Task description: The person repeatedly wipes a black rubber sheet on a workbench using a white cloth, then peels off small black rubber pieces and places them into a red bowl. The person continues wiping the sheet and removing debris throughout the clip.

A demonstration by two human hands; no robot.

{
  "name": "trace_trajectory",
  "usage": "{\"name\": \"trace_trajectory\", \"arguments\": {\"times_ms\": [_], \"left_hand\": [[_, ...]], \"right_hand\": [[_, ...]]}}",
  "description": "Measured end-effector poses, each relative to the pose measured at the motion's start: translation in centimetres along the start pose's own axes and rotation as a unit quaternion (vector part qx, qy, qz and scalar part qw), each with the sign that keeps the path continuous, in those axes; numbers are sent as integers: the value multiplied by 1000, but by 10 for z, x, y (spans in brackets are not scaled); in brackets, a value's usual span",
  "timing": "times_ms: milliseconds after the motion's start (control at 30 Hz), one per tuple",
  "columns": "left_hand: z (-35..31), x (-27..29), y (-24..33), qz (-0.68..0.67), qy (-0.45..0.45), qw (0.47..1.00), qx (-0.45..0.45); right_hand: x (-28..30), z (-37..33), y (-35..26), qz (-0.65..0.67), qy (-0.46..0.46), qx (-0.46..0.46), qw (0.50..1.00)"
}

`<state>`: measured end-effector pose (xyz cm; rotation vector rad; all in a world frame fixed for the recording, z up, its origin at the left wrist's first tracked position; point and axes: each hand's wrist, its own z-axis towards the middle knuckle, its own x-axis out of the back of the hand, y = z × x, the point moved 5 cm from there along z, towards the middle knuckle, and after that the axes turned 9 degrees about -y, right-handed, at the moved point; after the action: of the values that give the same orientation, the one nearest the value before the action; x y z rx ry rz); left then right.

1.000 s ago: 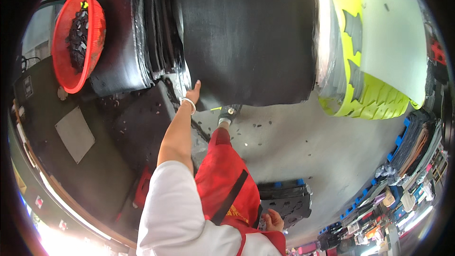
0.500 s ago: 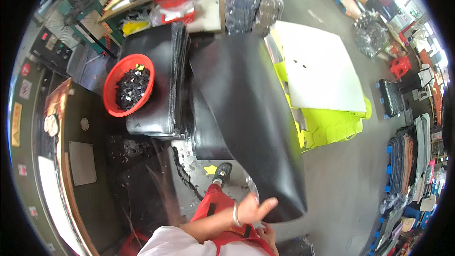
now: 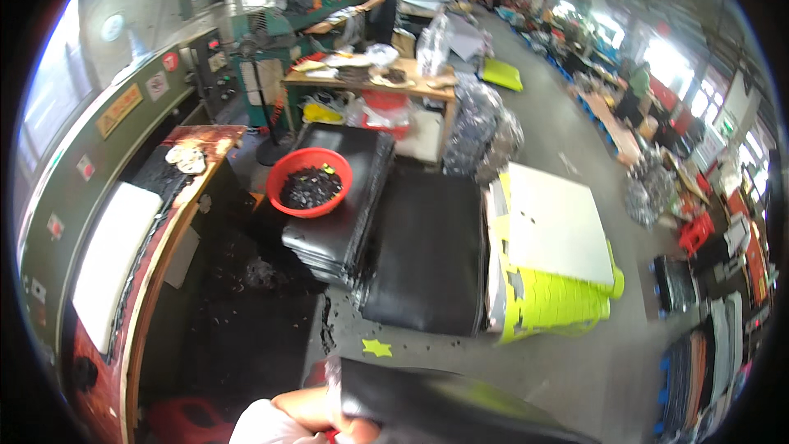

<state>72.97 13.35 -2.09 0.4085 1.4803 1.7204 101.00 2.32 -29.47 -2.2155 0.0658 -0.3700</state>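
Black flexible sheet (image 3: 444,403), one: at the lower edge, nearest the wearer. Left hand (image 3: 358,427): against the sheet's left end; finger closure blurred and partly hidden, cannot be told. Black sheet stack (image 3: 427,255): beyond. Second black stack (image 3: 366,168): to its left, bearing a red plastic bowl (image 3: 311,159) of dark scraps (image 3: 310,187). White sheet (image 3: 559,222): to the right, atop yellow-green cut sheets (image 3: 559,308). Yellow-green star cutout (image 3: 377,349): on the floor (image 3: 633,362).

plain black sheet (image 3: 440,403), red basin (image 3: 309,212)
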Motion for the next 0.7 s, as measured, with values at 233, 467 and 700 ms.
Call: {"name": "trace_trajectory", "arguments": {"times_ms": [233, 467, 700], "left_hand": [[-150, 44, 22, 0, 313, 945, 89], [-276, 64, 109, 79, 538, 839, -30], [-431, 174, 282, 251, 673, 677, -161]], "right_hand": [[-61, 35, -93, -10, -42, 113, 993], [-219, 67, -222, -26, -141, 254, 957], [-504, 25, -384, -85, -270, 350, 893]]}}
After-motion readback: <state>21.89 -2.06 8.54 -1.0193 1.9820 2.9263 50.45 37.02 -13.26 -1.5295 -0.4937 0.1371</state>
